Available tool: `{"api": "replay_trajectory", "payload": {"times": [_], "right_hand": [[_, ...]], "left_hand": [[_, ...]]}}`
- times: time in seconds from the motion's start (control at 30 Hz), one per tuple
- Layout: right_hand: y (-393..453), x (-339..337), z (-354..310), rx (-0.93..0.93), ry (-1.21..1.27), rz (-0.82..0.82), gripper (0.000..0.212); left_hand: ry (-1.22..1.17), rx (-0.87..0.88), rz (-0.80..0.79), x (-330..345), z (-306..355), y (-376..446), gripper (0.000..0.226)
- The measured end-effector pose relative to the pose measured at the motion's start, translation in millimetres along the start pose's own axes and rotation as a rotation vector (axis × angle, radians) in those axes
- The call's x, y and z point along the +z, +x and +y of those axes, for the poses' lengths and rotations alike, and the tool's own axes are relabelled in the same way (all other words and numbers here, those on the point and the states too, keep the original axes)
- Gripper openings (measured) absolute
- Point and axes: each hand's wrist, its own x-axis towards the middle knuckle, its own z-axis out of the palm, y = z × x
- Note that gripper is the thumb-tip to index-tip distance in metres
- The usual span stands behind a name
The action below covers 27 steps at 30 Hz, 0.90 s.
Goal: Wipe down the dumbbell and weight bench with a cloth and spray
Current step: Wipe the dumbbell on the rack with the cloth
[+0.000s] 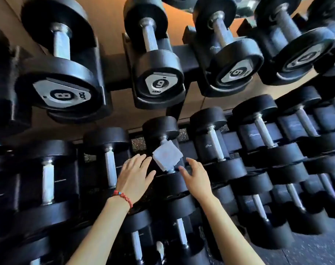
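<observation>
A folded pale grey cloth [167, 155] lay draped over the steel handle of a black round-headed rubber dumbbell [163, 148] resting on the middle tier of a dark metal rack [120, 77]. The left hand [134, 175], with a red braided bracelet [123, 197] at its wrist, reached in with its fingers [141, 159] spread and loose, gripping nothing; their tips stopped just short of the cloth's left corner. The right hand [196, 177] was likewise spread wide and empty, its thumb just below the cloth's lower edge and its fingers [191, 161] just to the cloth's right. The dumbbell's near head sat between the two palms, beneath the fingertips. Above the fingers, on the upper tier, hung larger black dumbbells with silver end plates, one marked 8 [62, 95] and one marked 6 [160, 84]. Further dumbbells lined the rack to either side of the hands and below the wrists.
</observation>
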Motion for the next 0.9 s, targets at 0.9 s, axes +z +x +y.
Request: {"api": "replay_trajectory", "payload": {"times": [0.9], "right_hand": [[85, 51, -6, 0.346, 0.581, 0.100, 0.032]], "left_hand": [[-0.061, 0.057, 0.100, 30, -48, 41, 0.042]]}}
